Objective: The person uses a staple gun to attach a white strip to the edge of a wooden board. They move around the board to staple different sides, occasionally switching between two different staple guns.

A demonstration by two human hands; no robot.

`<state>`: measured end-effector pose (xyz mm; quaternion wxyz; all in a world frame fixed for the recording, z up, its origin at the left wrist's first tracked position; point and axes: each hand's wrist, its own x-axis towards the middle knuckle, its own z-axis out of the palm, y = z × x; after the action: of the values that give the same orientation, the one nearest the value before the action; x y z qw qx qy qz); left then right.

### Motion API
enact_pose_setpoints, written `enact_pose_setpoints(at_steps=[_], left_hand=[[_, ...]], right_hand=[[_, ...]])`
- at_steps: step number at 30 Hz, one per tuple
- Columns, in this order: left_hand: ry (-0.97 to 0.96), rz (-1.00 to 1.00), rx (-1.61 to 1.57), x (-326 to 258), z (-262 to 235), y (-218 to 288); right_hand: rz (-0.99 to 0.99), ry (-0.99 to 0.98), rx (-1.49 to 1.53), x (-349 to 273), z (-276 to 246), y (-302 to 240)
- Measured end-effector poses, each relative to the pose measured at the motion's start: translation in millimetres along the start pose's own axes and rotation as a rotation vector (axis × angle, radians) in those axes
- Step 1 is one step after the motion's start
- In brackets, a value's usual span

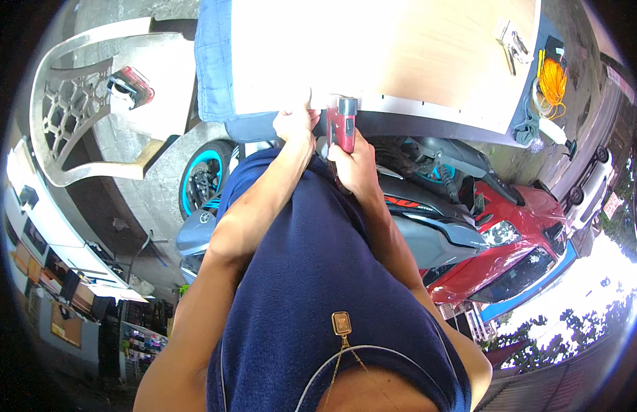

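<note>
A large pale wooden board (415, 48) fills the top of the view. My left hand (294, 125) grips its near edge with the fingers curled over it. Just to the right, my right hand (354, 163) holds a red and dark power drill (344, 125), whose tip points at the board's edge beside my left hand. Both forearms reach up from my dark blue shirt (311, 288). A gold pendant on a thin chain (341, 323) hangs over the shirt.
A blue cloth (213, 62) drapes at the board's left end. Metal tools (511, 41) lie on its far right, near a coil of orange cable (553, 79). Beyond are a motorcycle with a cyan wheel (202, 175), a red vehicle (524, 233) and a white plastic chair (78, 110).
</note>
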<state>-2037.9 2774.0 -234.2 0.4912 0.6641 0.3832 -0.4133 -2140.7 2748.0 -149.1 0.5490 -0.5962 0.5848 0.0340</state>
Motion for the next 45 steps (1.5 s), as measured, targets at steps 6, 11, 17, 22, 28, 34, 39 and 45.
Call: enact_pose_setpoints(at_steps=[6, 11, 17, 22, 28, 34, 39, 45], left_hand=[[-0.004, -0.016, -0.006, -1, 0, 4], [-0.066, -0.035, 0.049, 6, -9, 9], [-0.038, 0.032, 0.076, 24, -61, 39], [-0.005, 0.060, 0.203, 25, -67, 59], [-0.017, 0.023, 0.199, 32, -72, 59], [-0.009, 0.063, 0.213, 30, -71, 60], [-0.116, 0.050, 0.134, 39, -76, 52], [-0.032, 0.120, 0.232, 37, -69, 51]], right_hand=[[0.131, 0.025, 0.042, -6, 9, -2], [0.143, -0.068, 0.017, -25, 2, -14], [0.007, -0.134, 0.110, -23, 34, -33], [0.070, -0.181, 0.060, -16, 56, -48], [0.074, -0.167, -0.009, -16, 69, -63], [0.124, -0.093, -0.126, -20, 90, -51], [0.159, -0.045, -0.070, -25, 74, -55], [-0.126, -0.061, 0.123, -45, 4, -78]])
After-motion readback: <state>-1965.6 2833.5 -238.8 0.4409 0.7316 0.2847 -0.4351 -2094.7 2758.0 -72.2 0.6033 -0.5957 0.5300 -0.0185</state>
